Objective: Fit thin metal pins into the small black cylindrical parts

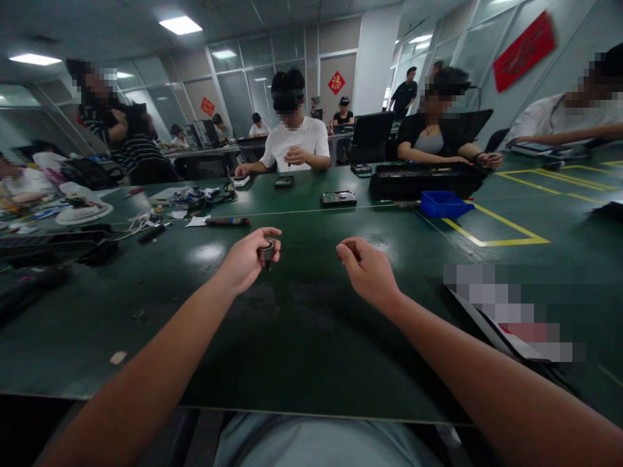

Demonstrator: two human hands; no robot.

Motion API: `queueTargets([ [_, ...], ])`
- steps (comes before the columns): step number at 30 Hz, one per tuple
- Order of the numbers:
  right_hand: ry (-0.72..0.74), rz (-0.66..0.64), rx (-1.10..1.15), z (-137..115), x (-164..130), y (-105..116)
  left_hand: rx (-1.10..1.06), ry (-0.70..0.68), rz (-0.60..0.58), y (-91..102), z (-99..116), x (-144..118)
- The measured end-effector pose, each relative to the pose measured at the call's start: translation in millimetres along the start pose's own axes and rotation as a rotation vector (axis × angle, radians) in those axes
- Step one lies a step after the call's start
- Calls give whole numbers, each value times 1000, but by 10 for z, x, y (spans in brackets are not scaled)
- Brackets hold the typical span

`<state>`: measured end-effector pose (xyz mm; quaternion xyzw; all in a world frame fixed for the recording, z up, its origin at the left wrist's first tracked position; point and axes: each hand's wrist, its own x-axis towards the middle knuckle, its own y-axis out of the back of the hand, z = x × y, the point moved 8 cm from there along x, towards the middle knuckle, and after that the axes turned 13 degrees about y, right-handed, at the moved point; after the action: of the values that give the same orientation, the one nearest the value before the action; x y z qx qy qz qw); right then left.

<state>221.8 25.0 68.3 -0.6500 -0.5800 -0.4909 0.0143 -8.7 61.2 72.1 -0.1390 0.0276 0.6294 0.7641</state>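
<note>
Above the dark green table (302, 363), my left hand (243, 263) is closed around a small dark cylindrical part (266, 253) with a greyish rim. Its lower end pokes out below the fingers, and its exact kind does not show. To the right, at about the same height, my right hand (374, 271) pinches a thin tool with a slim shaft (333, 262) pointing down and left. A bit of red shows at the fingertips; the rest of the tool is hidden in the hand. The two hands are apart, and the part and the tool do not touch.
Beyond my hands lie a hard drive (339, 198), a black and red stick-shaped item (228, 222) and a blue bin (445, 205) beside a long black case (423, 181). Cables and parts clutter the left. Papers (479, 318) lie right. A person (298, 144) works opposite.
</note>
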Motion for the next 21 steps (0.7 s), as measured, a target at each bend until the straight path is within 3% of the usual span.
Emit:
queueTargets([
  [5, -10, 24, -13, 20, 12, 24, 128, 27, -154, -576, -245, -14],
  [10, -14, 50, -26, 30, 11, 29, 358, -33, -241, -894, -498, -32],
  [15, 1, 17, -29, 19, -3, -7, 856, -203, -163, -884, -669, -16],
  [21, -15, -68, -43, 8, 2, -80, 1006, -307, -71, -643, -668, 130],
])
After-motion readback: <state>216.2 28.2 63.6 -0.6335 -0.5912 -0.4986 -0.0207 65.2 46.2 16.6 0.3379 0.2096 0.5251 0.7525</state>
